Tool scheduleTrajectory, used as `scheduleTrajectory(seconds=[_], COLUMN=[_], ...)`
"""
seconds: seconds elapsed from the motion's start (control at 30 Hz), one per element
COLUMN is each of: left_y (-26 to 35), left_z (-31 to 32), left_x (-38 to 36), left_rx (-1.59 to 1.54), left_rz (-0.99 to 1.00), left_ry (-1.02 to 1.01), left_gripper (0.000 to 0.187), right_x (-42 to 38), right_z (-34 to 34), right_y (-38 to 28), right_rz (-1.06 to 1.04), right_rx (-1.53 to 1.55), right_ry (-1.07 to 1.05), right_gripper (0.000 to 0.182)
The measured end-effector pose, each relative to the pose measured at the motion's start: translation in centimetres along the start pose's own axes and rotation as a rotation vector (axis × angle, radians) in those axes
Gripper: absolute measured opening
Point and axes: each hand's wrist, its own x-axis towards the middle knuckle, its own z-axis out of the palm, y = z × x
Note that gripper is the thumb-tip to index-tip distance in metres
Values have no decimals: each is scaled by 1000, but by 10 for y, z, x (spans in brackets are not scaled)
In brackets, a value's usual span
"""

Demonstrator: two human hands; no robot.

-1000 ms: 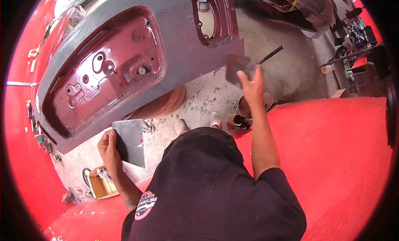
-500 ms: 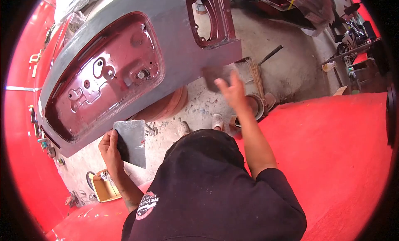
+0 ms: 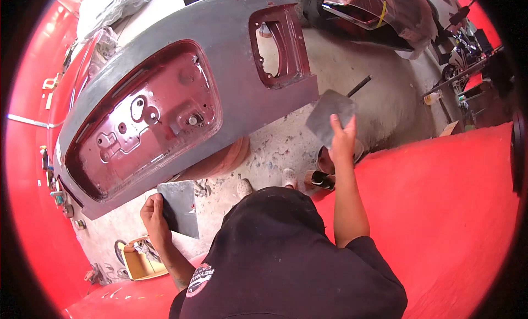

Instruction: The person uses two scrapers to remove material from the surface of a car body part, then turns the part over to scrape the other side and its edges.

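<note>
My left hand (image 3: 154, 214) grips the edge of a flat grey plate (image 3: 183, 209), just below the lower edge of a large panel. My right hand (image 3: 343, 138) holds a thin dark grey sheet (image 3: 330, 116) by its lower edge, thumb on top, off the panel's right end. The car body panel (image 3: 235, 60) is matte grey and dark red, with a big glossy maroon recess (image 3: 159, 115) at left and a smaller opening at upper right. The fingers under both sheets are partly hidden.
A round red-brown object (image 3: 220, 160) supports or sits under the panel. A yellow box (image 3: 144, 259) stands on the floor at lower left. Car parts under plastic (image 3: 385, 16) lie at upper right. A red covering (image 3: 440, 209) spreads at right.
My right hand has moved right and slightly down, and its sheet now shows clearly instead of blurred. My left hand and its plate, like the panel, appear slightly lower in view.
</note>
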Motion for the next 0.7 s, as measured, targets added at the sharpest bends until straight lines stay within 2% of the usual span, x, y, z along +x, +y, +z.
scheduleTrajectory(seconds=[0.03, 0.17, 0.27, 0.37, 0.43, 0.53, 0.6, 0.7], left_y=[-1, 7, 7, 18, 19, 24, 24, 23], left_z=[0, 8, 5, 14, 15, 15, 10, 10], left_x=[0, 1, 5, 6, 8, 6, 3, -4], left_rx=[12, -28, 12, -25, -48, -48, 27, -71], left_rz=[5, 0, 41, 48, 51, 59, 82, 45], left_ry=[-13, -46, -44, -25, -29, -18, 18, 73], left_gripper=[25, 23, 22, 22, 22, 23, 23, 24], right_x=[7, 24, 58, 99, 115, 168, 182, 206], right_z=[-1, -11, -12, 17, 52, 92, 117, 154], right_y=[-2, -16, -6, -39, -90, -107, -127, -130], right_rz=[23, 104, 46, -39, 20, -124, -94, -73], right_rx=[116, 201, 73, 63, 44, -121, -156, -232], right_ry=[144, 130, 103, 37, -236, -306, -320, -361], right_gripper=[56, 62, 58, 54, 48, 45, 45, 51])
